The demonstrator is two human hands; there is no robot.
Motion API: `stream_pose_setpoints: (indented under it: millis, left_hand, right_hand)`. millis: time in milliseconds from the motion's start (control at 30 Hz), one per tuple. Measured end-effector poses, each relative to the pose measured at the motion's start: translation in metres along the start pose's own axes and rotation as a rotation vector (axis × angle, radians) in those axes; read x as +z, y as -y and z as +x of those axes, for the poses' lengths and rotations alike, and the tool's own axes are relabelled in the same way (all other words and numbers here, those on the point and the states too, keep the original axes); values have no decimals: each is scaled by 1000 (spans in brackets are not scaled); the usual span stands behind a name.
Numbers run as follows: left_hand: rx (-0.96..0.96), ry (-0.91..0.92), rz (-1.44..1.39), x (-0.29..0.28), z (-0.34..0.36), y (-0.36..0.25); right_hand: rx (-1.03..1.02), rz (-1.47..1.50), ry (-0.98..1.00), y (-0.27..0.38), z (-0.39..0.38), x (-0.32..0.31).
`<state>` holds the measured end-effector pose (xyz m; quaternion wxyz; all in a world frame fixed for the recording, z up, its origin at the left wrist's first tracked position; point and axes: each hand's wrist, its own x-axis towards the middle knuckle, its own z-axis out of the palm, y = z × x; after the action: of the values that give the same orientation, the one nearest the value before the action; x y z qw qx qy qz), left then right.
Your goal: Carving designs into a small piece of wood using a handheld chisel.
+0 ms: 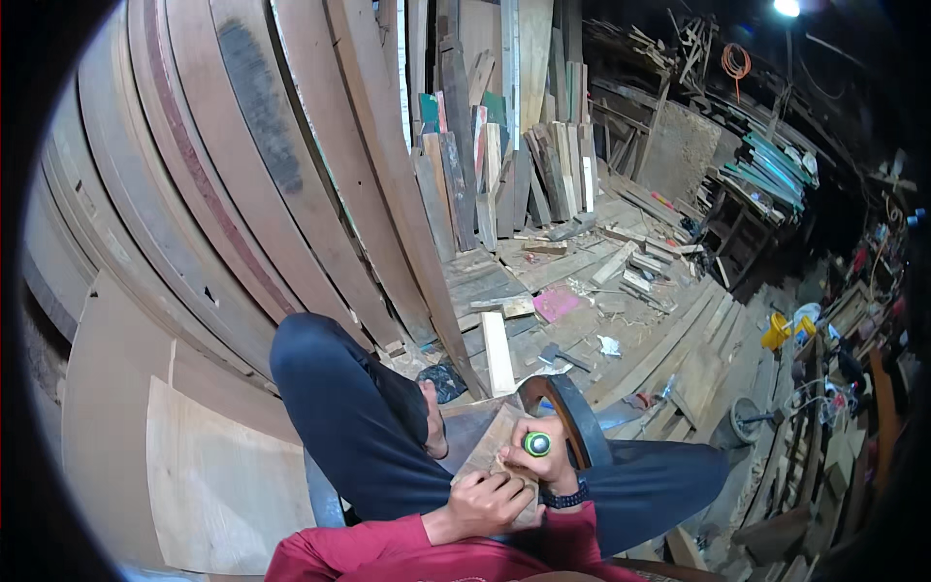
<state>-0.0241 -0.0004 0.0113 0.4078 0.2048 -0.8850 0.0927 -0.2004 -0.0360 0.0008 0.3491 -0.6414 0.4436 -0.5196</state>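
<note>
My right hand (553, 458), with a dark band at its wrist, is closed round a tool's green handle (536, 444). Only the round butt of that handle faces up, so what its lower end looks like stays hidden. Beneath both hands lies a flat wooden block (492, 438), tilted between my bent legs. My left hand (490, 501) has its fingers curled over the block's near part, close beside the right hand. Below the block is a worn brownish surface (465, 425), and a dark curved piece (572, 412) rises just past my right hand.
A hammer-like tool (564, 359) lies on the floor ahead, near a pale wooden bar (497, 351) and a pink sheet (556, 304). Tall planks (242, 145) lean at the left. Wood scraps cover the floor. A grey bucket (745, 423) stands to the right.
</note>
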Motion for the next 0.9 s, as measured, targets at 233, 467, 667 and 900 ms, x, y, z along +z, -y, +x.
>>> stream_pose_setpoints:
  millis: [233, 467, 667, 900]
  left_hand:
    - [30, 18, 26, 8, -3, -1]
    - [26, 25, 30, 7, -10, -2]
    - [4, -6, -1, 5, -6, -6]
    - [7, 35, 19, 6, -9, -2]
  right_hand:
    - [-10, 7, 21, -2, -4, -7]
    - [-14, -116, -1, -3, 3, 5]
    - [-48, -94, 48, 7, 3, 1]
    - [32, -4, 56, 8, 1, -1]
